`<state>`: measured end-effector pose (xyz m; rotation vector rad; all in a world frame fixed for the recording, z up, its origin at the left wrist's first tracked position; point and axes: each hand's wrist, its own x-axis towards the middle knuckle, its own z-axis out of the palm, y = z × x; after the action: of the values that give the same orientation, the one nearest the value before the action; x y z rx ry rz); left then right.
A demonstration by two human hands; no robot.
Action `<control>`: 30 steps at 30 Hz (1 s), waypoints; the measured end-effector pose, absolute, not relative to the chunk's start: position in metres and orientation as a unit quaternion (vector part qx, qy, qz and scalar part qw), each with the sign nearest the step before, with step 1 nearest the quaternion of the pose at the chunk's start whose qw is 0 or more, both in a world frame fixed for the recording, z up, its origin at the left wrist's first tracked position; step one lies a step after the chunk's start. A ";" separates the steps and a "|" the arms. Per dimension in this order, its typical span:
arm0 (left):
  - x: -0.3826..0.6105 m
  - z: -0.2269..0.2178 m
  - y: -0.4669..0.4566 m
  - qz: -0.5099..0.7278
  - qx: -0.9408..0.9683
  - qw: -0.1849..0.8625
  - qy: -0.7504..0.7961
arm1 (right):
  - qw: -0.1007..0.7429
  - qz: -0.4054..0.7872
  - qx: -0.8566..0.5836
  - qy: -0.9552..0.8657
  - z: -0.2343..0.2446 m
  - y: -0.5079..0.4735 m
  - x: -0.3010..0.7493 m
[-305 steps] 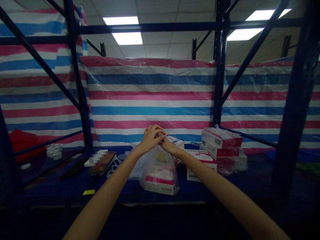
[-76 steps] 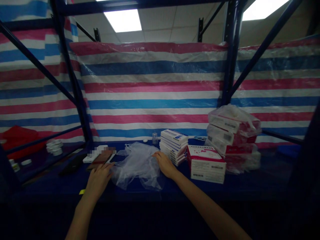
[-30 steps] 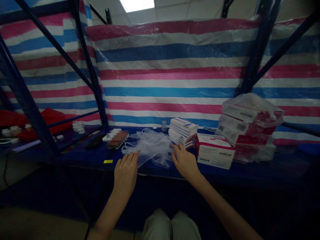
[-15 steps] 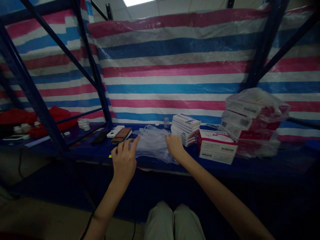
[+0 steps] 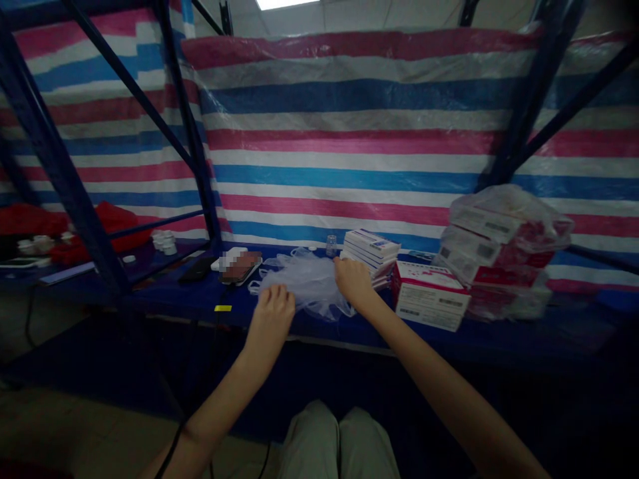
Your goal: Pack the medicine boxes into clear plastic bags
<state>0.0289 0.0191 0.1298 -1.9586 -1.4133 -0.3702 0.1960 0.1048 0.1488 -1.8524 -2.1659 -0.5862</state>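
A crumpled, see-through plastic bag (image 5: 312, 283) lies spread on the blue shelf in front of me. At its left near edge is my left hand (image 5: 275, 306), fingers curled down and pinched on the thin plastic. My right hand (image 5: 353, 281) is closed in a fist on the bag's right side, fingertips hidden behind the knuckles. A stack of thin white boxes (image 5: 369, 249) stands just beyond the right hand. Right of it sits a white and red carton (image 5: 430, 296).
Plastic-wrapped cartons (image 5: 499, 249) are piled at the right. A small clear bottle (image 5: 331, 245) stands behind the bag. Phones (image 5: 240, 267) lie on the left, beside a black wallet-like item (image 5: 198, 269). Blue rack posts (image 5: 192, 133) rise on both sides.
My left hand has moved right and down onto the bag, its spread fingers now closed. The right hand stays at the bag's right side, and the bag's folds have shifted.
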 end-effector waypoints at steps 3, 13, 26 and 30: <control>0.011 0.147 0.013 -0.235 -0.711 0.342 -0.568 | 0.108 -0.198 -0.634 -0.740 0.147 0.101 0.202; 0.033 0.067 0.012 -0.333 -0.833 0.284 -0.338 | 0.144 -0.187 -0.615 -0.753 0.149 0.096 0.184; -0.036 0.123 0.122 -0.048 -0.829 0.214 -0.515 | 0.063 -0.250 -0.570 -0.780 0.167 0.104 0.205; -0.017 0.138 0.108 -0.003 -0.793 0.233 -0.562 | 0.019 -0.224 -0.544 -0.808 0.181 0.102 0.205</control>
<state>-0.0171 0.1079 0.1383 -2.1799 -1.5448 -0.0095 0.2048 0.1022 0.1813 -1.6887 -2.5097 -0.6957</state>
